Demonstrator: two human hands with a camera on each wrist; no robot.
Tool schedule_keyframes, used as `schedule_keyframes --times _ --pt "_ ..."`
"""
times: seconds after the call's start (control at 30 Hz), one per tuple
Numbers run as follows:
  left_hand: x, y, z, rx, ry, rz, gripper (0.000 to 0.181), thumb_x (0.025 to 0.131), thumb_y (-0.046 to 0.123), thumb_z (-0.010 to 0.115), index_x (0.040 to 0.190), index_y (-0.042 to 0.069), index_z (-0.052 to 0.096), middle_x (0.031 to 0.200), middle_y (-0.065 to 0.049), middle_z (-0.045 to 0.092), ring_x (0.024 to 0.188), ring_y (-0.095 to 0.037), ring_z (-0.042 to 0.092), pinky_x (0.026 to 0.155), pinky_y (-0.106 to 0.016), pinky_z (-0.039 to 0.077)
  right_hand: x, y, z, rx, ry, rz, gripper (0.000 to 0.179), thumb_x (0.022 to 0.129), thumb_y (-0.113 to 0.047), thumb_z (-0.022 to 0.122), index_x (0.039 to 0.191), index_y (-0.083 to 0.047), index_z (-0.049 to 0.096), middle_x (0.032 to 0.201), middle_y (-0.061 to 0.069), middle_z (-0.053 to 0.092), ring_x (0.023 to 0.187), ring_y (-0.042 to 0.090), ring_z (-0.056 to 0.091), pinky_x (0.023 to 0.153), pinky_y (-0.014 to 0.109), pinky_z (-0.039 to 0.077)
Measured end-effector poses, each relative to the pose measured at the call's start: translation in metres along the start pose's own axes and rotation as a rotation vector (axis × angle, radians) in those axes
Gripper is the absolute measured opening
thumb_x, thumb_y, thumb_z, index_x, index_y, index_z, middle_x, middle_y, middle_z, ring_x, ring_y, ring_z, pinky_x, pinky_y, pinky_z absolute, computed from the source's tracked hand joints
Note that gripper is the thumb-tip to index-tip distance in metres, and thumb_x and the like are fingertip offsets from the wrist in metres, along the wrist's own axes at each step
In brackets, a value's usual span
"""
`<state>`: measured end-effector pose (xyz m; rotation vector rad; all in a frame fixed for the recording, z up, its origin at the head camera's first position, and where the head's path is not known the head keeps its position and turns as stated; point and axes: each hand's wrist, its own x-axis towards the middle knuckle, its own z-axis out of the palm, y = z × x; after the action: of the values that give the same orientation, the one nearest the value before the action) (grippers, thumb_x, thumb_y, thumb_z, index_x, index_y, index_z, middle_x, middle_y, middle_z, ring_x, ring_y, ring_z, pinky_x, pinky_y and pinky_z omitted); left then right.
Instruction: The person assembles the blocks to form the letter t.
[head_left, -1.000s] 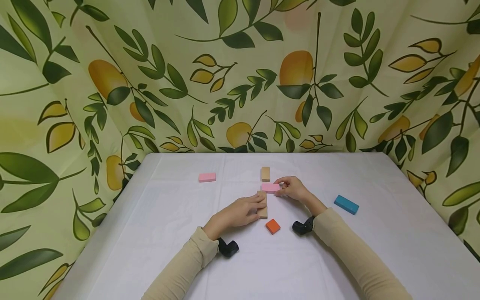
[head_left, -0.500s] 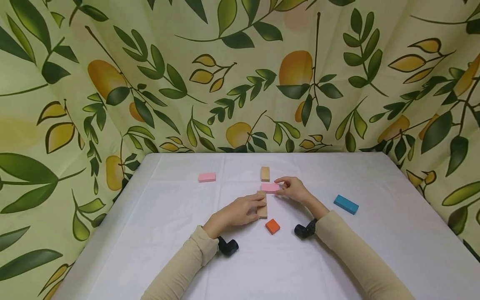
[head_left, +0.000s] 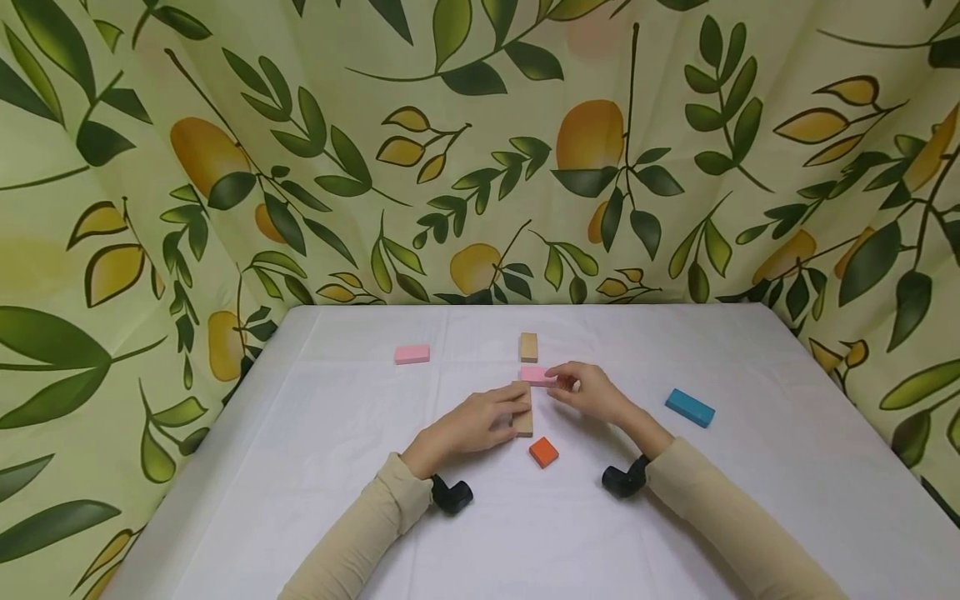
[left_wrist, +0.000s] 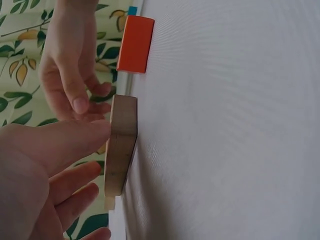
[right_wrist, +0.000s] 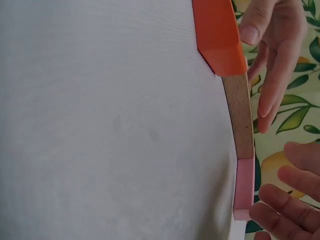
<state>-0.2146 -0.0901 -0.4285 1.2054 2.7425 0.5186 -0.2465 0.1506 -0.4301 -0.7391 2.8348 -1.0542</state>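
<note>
"Currently, what occupies the hands?"

"Fingers extended, the left hand (head_left: 476,423) rests across the near wooden block (head_left: 524,427), touching rather than grasping it. The right hand (head_left: 588,393) is loosely open, its fingertips at the right end of the center pink block (head_left: 532,376); whether they touch it cannot be told."

"And close around them?"

"The center pink block lies crosswise just past the near wooden block, with a far wooden block (head_left: 528,347) lengthwise just beyond. An orange block (head_left: 543,452) sits cornerwise near both hands, apart from the row."

"Farther out?"

"An outer pink block (head_left: 412,355) lies well apart at left, a blue block (head_left: 690,408) slants at right, all on a white cloth (head_left: 532,542)."

"Any markings?"

"Printed leaves and orange fruit cover the curtain (head_left: 495,125) behind; the blocks present solid color or bare wood."
</note>
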Motion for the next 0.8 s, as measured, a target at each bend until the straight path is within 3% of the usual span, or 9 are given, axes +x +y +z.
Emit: schedule_keyframes --times 0.13,0.27,0.5,0.8 --pt "-0.002 -0.002 -0.003 -0.016 0.015 -0.001 0.046 0.094 0.023 0.062 0.138 0.011 0.054 0.154 -0.007 0.042 0.144 -0.023 0.040 0.115 -0.042 0.039 -0.006 -0.006 0.001 -0.088 -0.045 -0.066 0.028 0.088 -0.016 0.069 0.112 -0.004 0.069 0.101 0.008 0.070 0.092 0.020 0.062 0.082 0.035 0.056" --pt "-0.005 -0.004 -0.006 -0.031 0.018 -0.022 0.044 0.094 0.022 0.061 0.136 0.011 0.056 0.152 -0.007 0.045 0.143 -0.024 0.041 0.116 -0.043 0.038 -0.010 -0.012 0.002 -0.164 -0.091 -0.107 0.031 0.089 -0.019 0.067 0.117 -0.006 0.067 0.118 0.013 0.066 0.112 0.029 0.062 0.097 0.047 0.053" --pt "-0.010 -0.007 -0.011 -0.074 0.038 -0.046 0.040 0.096 0.020 0.058 0.134 0.010 0.057 0.147 -0.010 0.050 0.141 -0.028 0.044 0.115 -0.049 0.038 -0.014 -0.016 0.005 -0.222 -0.139 -0.160 0.038 0.090 -0.022 0.067 0.123 -0.005 0.063 0.133 0.015 0.059 0.125 0.034 0.056 0.105 0.051 0.047" --pt "-0.014 -0.020 -0.011 -0.102 0.086 -0.093 0.039 0.096 0.020 0.058 0.133 0.009 0.058 0.143 -0.009 0.054 0.137 -0.026 0.048 0.115 -0.043 0.040 -0.014 -0.018 0.008 -0.245 -0.272 -0.168 0.059 0.092 -0.040 0.061 0.138 -0.005 0.052 0.152 0.016 0.042 0.140 0.037 0.042 0.112 0.056 0.038"
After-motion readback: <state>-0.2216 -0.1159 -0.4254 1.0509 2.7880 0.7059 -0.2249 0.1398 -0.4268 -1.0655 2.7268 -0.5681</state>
